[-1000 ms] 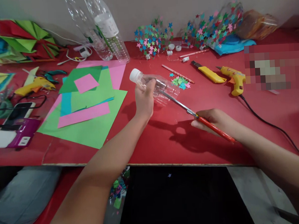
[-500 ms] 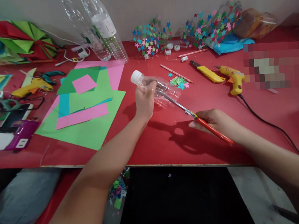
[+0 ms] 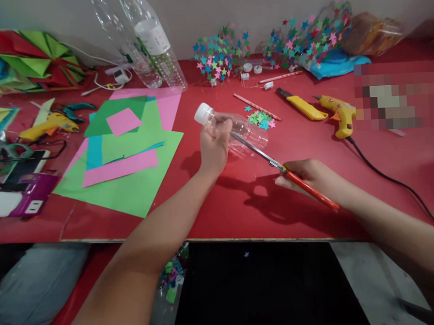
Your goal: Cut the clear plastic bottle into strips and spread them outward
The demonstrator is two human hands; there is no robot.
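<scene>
My left hand point(image 3: 215, 145) is closed around the neck end of a clear plastic bottle piece point(image 3: 250, 131) with a white cap point(image 3: 204, 113). The piece lies tilted above the red table, its wide end toward the right. My right hand point(image 3: 308, 179) grips red-handled scissors point(image 3: 262, 155), seen nearly edge-on. Their blade tips reach the clear plastic beside my left thumb. Whether the blades are apart cannot be made out. Small paper stars point(image 3: 261, 119) lie in a pile just behind the bottle piece.
Coloured paper sheets point(image 3: 131, 196) lie at left, near a yellow glue gun point(image 3: 51, 125). Another glue gun point(image 3: 340, 115) with a trailing cord and a yellow cutter knife point(image 3: 306, 107) lie at right. Tall plastic bottles point(image 3: 156, 44) and star-covered decorations point(image 3: 308, 39) stand at the back.
My left hand and the bottle piece have shifted slightly to the right and toward me. The scissor tips now sit closer to my left thumb. My right hand has barely moved.
</scene>
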